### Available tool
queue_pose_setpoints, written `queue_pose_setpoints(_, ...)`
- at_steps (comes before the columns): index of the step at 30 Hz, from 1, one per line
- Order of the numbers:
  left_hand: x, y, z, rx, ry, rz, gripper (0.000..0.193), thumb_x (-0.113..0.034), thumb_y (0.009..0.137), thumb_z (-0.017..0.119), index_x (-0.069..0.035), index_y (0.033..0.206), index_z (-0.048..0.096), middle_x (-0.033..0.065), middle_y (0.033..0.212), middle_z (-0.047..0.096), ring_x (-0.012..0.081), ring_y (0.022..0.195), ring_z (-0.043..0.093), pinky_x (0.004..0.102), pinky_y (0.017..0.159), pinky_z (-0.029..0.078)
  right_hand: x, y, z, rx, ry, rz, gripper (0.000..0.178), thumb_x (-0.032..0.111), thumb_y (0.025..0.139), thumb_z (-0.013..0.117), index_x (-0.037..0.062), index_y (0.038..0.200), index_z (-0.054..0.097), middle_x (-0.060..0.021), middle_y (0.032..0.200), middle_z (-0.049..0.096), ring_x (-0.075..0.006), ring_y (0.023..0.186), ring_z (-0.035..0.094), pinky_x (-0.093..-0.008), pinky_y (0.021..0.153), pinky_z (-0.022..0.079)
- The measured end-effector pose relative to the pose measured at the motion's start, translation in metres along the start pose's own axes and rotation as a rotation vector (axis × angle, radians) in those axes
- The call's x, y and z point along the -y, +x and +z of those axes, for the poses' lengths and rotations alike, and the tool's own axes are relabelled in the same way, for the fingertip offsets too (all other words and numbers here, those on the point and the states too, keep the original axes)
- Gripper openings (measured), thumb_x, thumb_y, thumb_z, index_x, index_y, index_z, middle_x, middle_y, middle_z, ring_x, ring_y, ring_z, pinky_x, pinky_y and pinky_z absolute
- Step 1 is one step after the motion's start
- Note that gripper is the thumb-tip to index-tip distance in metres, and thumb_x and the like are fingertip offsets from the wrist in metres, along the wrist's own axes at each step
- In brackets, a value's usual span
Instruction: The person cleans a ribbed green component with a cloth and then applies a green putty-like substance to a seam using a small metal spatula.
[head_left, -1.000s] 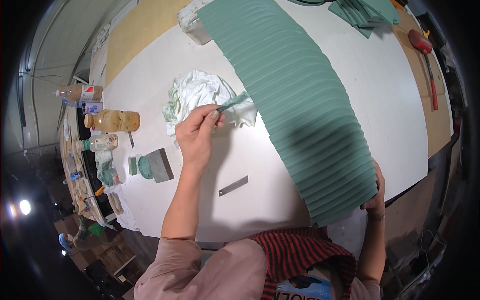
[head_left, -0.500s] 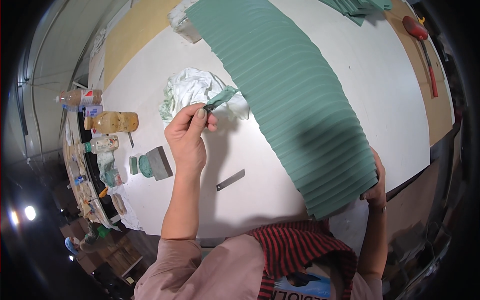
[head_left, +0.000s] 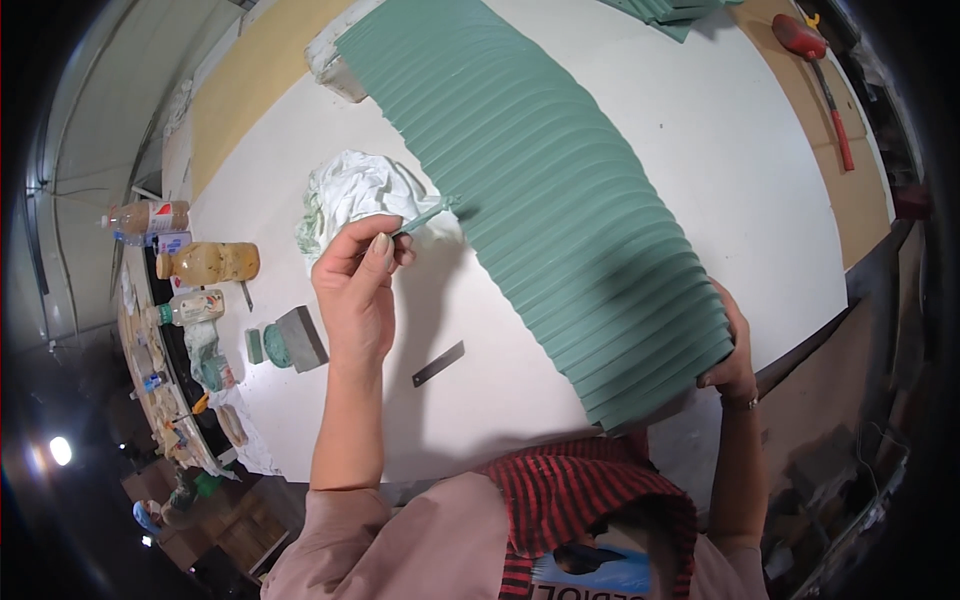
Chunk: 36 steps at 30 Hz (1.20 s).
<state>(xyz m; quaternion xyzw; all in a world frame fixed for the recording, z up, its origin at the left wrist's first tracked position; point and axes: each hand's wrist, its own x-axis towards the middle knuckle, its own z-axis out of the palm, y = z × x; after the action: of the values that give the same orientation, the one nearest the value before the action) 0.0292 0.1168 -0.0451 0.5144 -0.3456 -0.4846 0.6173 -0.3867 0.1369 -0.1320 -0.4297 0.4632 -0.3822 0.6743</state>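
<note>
My left hand (head_left: pixel 355 285) pinches a thin green strip (head_left: pixel 425 216) between thumb and forefinger, the other fingers curled below, over the left part of the white bench (head_left: pixel 740 180). One end of the strip sits between the fingertips; the rest runs out beyond them, slanting away to the right, its ragged far end right at the left edge of a green ribbed stack (head_left: pixel 560 200). I cannot tell whether the two touch.

The stack stretches in overlapping layers from the bench's far edge down toward its near edge. At its near right corner I have my right hand (head_left: pixel 733 345) against it, the fingers bent around the corner and partly hidden; how firmly they close I cannot tell from here.

Behind the pinching fingers lies a crumpled white cloth (head_left: pixel 355 190), the strip passing above part of it. A metal blade (head_left: pixel 438 364) lies apart from both hands, toward the near edge. To its left I count a grey block (head_left: pixel 302 338), a round green pad (head_left: pixel 276 345) and a small green bar (head_left: pixel 254 346). A red mallet (head_left: pixel 800 38) rests near the far right corner.
</note>
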Motion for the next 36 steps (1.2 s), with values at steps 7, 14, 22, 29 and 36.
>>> queue_pose_setpoints(7, 0.011, 0.001, 0.0, -0.025, 0.009, -0.018, 0.018, -0.008, 0.097, 0.061, 0.004, 0.109, 0.065, 0.0082, 0.088, 0.065, 0.0147, 0.077, 0.059, 0.0294, 0.075, 0.05, 0.008, -0.005, 0.006, -0.007, 0.007, 0.022, 0.133, 0.044, 0.037, 0.097, -0.0074, 0.145, 0.038, -0.0156, 0.138, 0.054, -0.0262, 0.128, 0.052, -0.0382, 0.109, 0.038)
queue_pose_setpoints(14, 0.008, 0.012, -0.012, -0.141, -0.203, -0.17, 0.019, -0.019, 0.102, 0.057, -0.002, 0.105, 0.064, 0.0056, 0.08, 0.065, 0.0142, 0.069, 0.059, 0.0286, 0.07, 0.051, 0.006, -0.006, 0.005, 0.002, -0.058, -0.002, 0.126, 0.038, 0.037, 0.096, -0.0059, 0.143, 0.043, -0.015, 0.136, 0.056, -0.0269, 0.125, 0.054, -0.0393, 0.108, 0.039)
queue_pose_setpoints(22, 0.01, 0.049, -0.043, -0.179, -0.387, -0.157, 0.012, -0.007, 0.1, 0.055, -0.003, 0.111, 0.059, 0.012, 0.088, 0.07, 0.0162, 0.074, 0.066, 0.0288, 0.07, 0.055, 0.007, -0.007, 0.007, -0.083, 0.06, 0.116, 0.123, 0.011, 0.028, 0.085, -0.0069, 0.142, 0.042, -0.0165, 0.134, 0.059, -0.0303, 0.123, 0.056, -0.0391, 0.108, 0.04)
queue_pose_setpoints(29, 0.012, 0.105, -0.058, -0.202, 0.099, 0.074, 0.007, -0.005, 0.099, 0.054, -0.001, 0.1, 0.059, 0.0025, 0.076, 0.061, 0.0077, 0.065, 0.053, 0.023, 0.063, 0.045, 0.011, -0.007, 0.01, -0.072, 0.104, 0.14, 0.13, 0.016, 0.03, 0.096, -0.0053, 0.144, 0.038, -0.0147, 0.132, 0.058, -0.0295, 0.122, 0.056, -0.0405, 0.106, 0.044)
queue_pose_setpoints(36, 0.02, 0.137, -0.065, -0.157, 0.294, 0.149, 0.009, -0.008, 0.1, 0.055, -0.003, 0.095, 0.059, -0.0023, 0.071, 0.053, 0.0042, 0.065, 0.047, 0.0204, 0.06, 0.037, 0.008, -0.014, 0.002, -0.138, 0.098, 0.212, 0.128, 0.015, 0.031, 0.095, -0.0059, 0.144, 0.038, -0.017, 0.131, 0.059, -0.0319, 0.117, 0.06, -0.0431, 0.103, 0.047)
